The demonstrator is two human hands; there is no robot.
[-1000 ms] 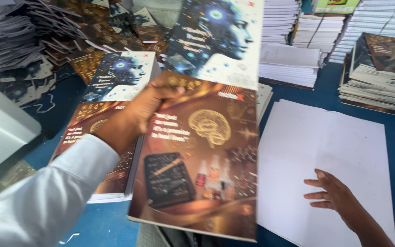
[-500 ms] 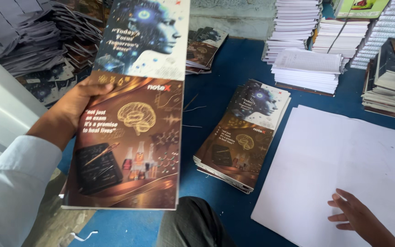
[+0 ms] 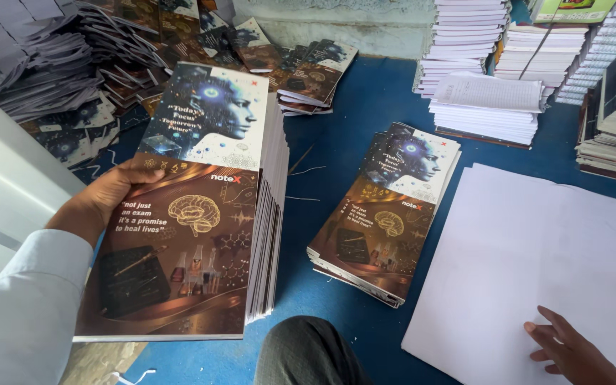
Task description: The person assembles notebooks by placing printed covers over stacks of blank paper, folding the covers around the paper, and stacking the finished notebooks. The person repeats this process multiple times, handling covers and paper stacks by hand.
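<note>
My left hand [image 3: 105,199] grips a thick stack of notebooks [image 3: 194,207] by its left edge, thumb lying over the top cover, and holds it raised above the blue table [image 3: 351,100]. That cover shows a bluish robot-like head in profile on the upper half and a golden brain with dark lab items on the brown lower half. A thinner pile of the same notebooks [image 3: 386,210] lies flat on the table just beside it. My right hand [image 3: 572,353] rests open, fingers spread, on large white sheets [image 3: 536,242]. White paper stacks [image 3: 486,107] stand behind
</note>
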